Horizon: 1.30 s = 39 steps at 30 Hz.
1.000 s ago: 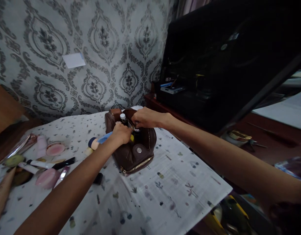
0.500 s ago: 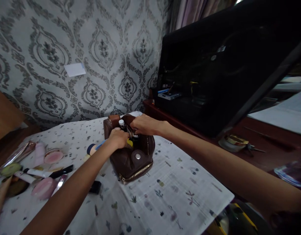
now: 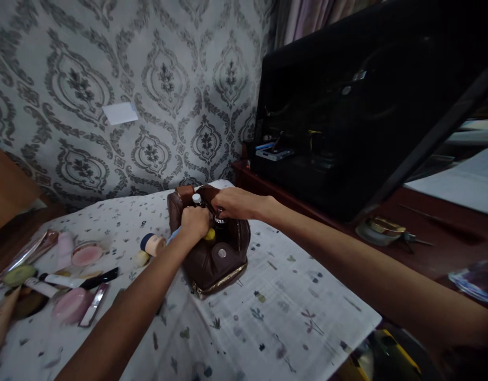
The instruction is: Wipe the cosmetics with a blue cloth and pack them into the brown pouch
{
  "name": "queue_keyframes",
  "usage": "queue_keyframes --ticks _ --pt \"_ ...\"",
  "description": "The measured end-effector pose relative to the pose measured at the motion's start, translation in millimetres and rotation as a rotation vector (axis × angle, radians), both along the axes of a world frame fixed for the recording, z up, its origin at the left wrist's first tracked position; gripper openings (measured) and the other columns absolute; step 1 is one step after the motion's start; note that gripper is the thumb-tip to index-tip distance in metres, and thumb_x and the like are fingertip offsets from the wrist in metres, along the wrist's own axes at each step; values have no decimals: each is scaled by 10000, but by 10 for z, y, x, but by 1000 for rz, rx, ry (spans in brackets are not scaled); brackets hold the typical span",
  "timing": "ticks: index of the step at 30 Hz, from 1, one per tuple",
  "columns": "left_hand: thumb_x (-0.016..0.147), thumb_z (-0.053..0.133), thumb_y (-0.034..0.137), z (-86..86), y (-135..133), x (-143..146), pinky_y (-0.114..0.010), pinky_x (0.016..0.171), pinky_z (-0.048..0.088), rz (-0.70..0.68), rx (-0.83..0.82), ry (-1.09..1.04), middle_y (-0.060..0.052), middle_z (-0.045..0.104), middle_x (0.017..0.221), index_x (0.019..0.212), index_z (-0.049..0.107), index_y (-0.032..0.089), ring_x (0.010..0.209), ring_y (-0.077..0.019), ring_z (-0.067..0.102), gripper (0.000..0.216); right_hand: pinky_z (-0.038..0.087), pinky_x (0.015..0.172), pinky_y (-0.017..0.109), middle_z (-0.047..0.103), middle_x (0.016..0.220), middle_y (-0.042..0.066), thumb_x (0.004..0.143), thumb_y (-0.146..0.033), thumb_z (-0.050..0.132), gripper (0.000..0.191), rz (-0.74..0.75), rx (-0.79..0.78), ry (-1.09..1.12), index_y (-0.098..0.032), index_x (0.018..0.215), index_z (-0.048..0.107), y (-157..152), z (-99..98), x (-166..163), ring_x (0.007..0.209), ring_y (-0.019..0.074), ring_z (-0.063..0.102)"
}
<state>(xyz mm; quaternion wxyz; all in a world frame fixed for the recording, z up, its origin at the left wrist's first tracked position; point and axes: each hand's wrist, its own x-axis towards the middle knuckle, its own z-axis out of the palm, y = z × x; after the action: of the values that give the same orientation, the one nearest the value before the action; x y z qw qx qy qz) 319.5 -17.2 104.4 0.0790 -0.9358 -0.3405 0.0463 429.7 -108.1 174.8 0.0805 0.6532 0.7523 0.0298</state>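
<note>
A brown leather pouch (image 3: 212,259) stands open on the patterned tablecloth (image 3: 276,317), with a white-capped bottle (image 3: 197,199) showing in its mouth. My left hand (image 3: 194,222) is closed round a blue tube with a yellow end (image 3: 209,234), pressing it into the pouch opening. My right hand (image 3: 234,202) grips the far rim of the pouch, fingers curled over it. A small round jar with a dark lid (image 3: 152,243) lies just left of the pouch.
Several cosmetics lie at the left of the cloth: pink compacts (image 3: 86,254), a black pencil (image 3: 103,277), tubes (image 3: 53,279). A large black screen (image 3: 347,116) stands on a wooden cabinet (image 3: 426,222) to the right. The patterned wall (image 3: 148,95) is behind.
My left hand has pushed the blue tube further into the pouch; less of the tube shows outside. The round jar now lies uncovered beside the pouch. My right hand stays on the rim.
</note>
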Motion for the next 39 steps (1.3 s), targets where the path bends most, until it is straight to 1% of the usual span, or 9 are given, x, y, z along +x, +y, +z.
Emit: queue_keyframes --ticks 5,8,16,19,22,25,28,34,39 --pt "903 549 415 -53 29 22 -375 859 543 18 -3 -14 -177 758 1064 1082 763 222 1069 -320 700 339 436 769 266 733 1043 129 896 -199 620 174 11 -14 12 -139 1026 719 12 1 2 1012 240 671" --pt "907 550 401 -61 37 37 -366 853 539 28 -15 -8 -166 763 1051 1068 764 230 1058 -307 705 318 434 780 268 730 1047 138 896 -192 619 170 33 -12 13 -130 1019 719 25 -6 11 1013 240 668" --pt "909 558 364 -59 43 28 -360 860 540 34 -27 -16 -181 752 1085 1031 765 183 1060 -303 706 302 410 734 253 734 1027 103 853 -194 645 188 31 -25 40 -159 1023 717 51 -21 66 959 219 665" --pt "891 588 418 -43 48 -5 -368 865 542 24 -25 -41 -182 748 1084 1074 743 188 1071 -321 701 332 402 724 247 736 1021 106 848 -168 634 193 19 -33 29 -152 1022 717 46 -17 57 955 212 662" --pt "904 573 433 -9 48 -41 -376 859 547 4 -21 -74 -191 732 1121 1213 657 166 1065 -329 702 417 401 715 247 733 1033 112 854 -178 636 202 13 -22 20 -149 1040 708 43 -24 45 957 214 663" --pt "927 553 401 17 43 -61 -382 872 544 -27 -19 -98 -183 716 1161 1373 502 165 1084 -320 697 507 409 718 247 732 1029 104 867 -200 641 200 20 -4 14 -162 1051 706 35 -31 40 966 217 667" --pt "943 533 358 16 43 -60 -387 896 535 -50 -20 -109 -175 715 1164 1433 421 184 1104 -315 691 532 428 732 251 736 1006 102 885 -207 635 195 38 15 22 -167 1060 712 25 -41 42 964 222 676" --pt "962 460 262 -19 49 -46 -388 889 534 -77 -24 -133 -141 728 1129 1393 467 242 1074 -303 703 432 468 841 286 731 1072 135 894 -175 639 263 41 44 3 -145 1151 689 39 -102 40 1075 258 669" --pt "944 450 211 -12 42 -70 -384 883 531 -85 -28 -130 -127 733 1125 1401 450 252 1079 -294 700 459 478 873 308 723 1121 146 915 -171 617 276 18 45 -18 -133 1182 674 44 -128 8 1108 267 665"
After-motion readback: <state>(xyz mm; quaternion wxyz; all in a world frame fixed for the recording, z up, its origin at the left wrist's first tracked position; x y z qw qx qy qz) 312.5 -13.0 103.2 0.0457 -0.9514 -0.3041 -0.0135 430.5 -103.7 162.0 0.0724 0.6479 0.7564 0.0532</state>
